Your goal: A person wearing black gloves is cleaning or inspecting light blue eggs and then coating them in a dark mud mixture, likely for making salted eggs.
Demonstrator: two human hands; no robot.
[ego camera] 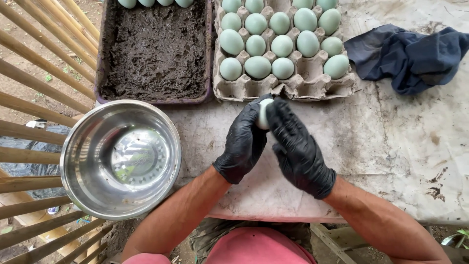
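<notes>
- Holding is shared between both hands: a pale, smooth, oval egg (263,115) is clasped over the bare part of the stained grey tabletop (391,146), just in front of the egg tray.
- The left hand in a black glove (243,143) is closed on the egg from its own side; the right hand in a black glove (298,149) is wrapped over it from the other, fingers curled across the top. Only a narrow strip of shell is seen between the gloves.
- Judged from the grip, the egg is being rubbed or turned in the fingers. This would be done best with light, even pressure from the pads, the shell kept supported on both sides and held low above the table.
- A grey moulded-pulp egg tray (293,88) lies just beyond the hands, filled with pale blue-green eggs (257,66); one cup in the nearest row is seen empty.
- A dark, rectangular tray of wet black mud (156,49) sits beside the egg tray on the left, with a few more pale eggs at its far edge.
- A round, shiny stainless-steel bowl (121,159) stands at the table's left corner, near the left forearm; nothing is seen inside it.
- A crumpled dark blue cloth (410,56) lies at the far right, well apart from the hands.
- Bamboo slats (44,63) are seen beyond the table's left edge.
</notes>
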